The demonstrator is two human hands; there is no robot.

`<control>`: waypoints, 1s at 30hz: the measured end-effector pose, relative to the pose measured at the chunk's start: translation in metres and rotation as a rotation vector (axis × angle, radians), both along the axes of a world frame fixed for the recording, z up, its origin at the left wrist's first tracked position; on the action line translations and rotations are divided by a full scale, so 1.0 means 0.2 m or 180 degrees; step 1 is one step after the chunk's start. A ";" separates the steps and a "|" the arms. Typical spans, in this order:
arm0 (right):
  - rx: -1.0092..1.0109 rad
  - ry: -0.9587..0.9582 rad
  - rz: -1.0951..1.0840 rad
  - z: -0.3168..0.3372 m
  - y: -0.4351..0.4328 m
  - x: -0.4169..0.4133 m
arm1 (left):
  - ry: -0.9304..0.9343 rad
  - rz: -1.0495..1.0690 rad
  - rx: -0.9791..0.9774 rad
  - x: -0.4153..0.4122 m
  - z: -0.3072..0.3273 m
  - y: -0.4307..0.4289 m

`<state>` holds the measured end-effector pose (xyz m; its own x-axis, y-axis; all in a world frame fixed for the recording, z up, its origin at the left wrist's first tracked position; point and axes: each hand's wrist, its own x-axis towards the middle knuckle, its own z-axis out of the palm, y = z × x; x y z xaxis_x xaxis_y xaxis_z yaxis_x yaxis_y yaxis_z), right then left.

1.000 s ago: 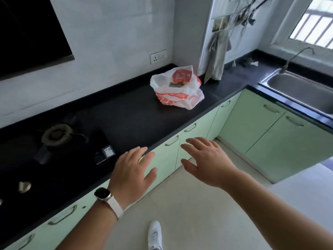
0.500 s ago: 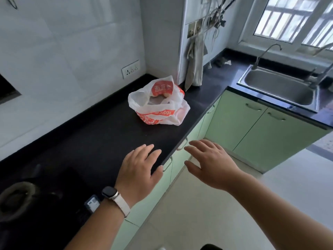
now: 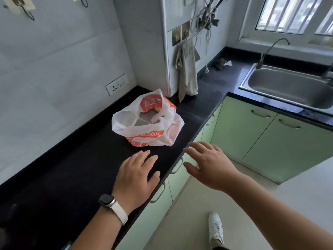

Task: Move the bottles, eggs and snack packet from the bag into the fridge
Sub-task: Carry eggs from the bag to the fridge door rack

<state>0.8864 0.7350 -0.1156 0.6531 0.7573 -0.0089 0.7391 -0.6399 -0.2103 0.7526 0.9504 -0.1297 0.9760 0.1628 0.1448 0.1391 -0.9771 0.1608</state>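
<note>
A white plastic bag (image 3: 146, 129) with orange print sits on the black countertop (image 3: 75, 170), its mouth open upward. Inside I make out a grey carton-like shape and something pale at the far rim; the other contents are hidden. My left hand (image 3: 136, 175), with a watch on the wrist, hovers open over the counter a short way in front of the bag. My right hand (image 3: 210, 165) is open too, fingers spread, above the counter's front edge to the right of the bag. Neither hand touches the bag. No fridge is in view.
Green cabinet doors (image 3: 239, 130) run below the counter. A steel sink (image 3: 288, 86) with a tap sits at the right under a window. A grey cloth (image 3: 187, 73) hangs from a wall column behind the bag. A wall socket (image 3: 116, 84) is left of it.
I have moved closer to the bag; it now looks larger and nearer. Both hands have stayed open and advanced toward it. The stove has slid out of view at the left.
</note>
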 end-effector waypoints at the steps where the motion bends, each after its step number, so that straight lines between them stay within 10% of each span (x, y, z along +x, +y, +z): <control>1: 0.0023 0.0010 0.0047 0.00 -0.01 0.08 | 0.0011 0.0059 0.0022 0.05 0.01 -0.01; 30: -0.0096 0.0081 0.0592 -0.09 0.25 1.44 | 0.0050 0.0713 -0.0226 1.39 -0.05 0.16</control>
